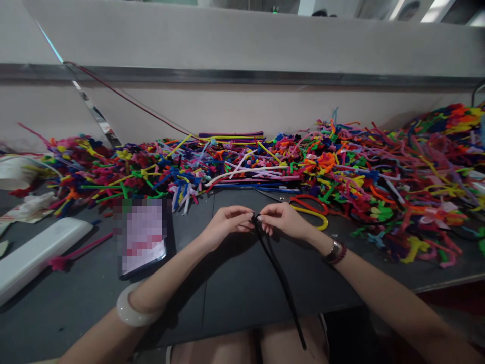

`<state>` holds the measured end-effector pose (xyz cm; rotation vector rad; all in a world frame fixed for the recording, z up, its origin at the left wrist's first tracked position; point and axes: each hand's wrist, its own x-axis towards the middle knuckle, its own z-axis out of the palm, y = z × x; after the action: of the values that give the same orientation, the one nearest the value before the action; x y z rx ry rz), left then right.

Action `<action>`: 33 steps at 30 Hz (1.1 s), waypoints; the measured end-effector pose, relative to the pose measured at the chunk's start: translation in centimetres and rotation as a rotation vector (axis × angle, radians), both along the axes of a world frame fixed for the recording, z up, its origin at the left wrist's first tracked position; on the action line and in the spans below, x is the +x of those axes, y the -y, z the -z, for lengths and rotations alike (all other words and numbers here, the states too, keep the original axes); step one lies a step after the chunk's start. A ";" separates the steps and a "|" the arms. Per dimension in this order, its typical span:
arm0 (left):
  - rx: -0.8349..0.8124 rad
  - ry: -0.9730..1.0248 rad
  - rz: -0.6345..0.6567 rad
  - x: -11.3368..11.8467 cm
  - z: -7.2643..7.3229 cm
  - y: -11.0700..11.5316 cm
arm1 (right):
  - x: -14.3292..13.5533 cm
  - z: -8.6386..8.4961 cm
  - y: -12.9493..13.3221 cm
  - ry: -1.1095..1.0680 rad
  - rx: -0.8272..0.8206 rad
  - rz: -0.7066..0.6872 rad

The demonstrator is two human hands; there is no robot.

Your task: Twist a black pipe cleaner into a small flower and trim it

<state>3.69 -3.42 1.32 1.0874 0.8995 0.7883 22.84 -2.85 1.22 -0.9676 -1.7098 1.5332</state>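
Note:
Black pipe cleaners hang from between my two hands toward the table's front edge, their upper ends bent in a small twist at my fingertips. My left hand pinches the twist from the left, thumb against fingers. From the right, my right hand pinches the same black piece, its fingertips almost touching those of the left. The exact shape of the twist is too small to tell.
Colourful pipe cleaners are heaped along the back of the dark table. Scissors with red and yellow handles lie behind my right hand. At left are a phone, a white case and a pink stem.

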 end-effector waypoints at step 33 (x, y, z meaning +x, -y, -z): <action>0.073 -0.192 0.028 -0.1 0.7 -0.3 | -0.6 0.8 -0.3 -0.006 -0.053 0.123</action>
<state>3.63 -3.12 0.59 1.2532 1.0202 0.7063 22.26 -2.58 0.46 -1.0737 -1.5825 1.5061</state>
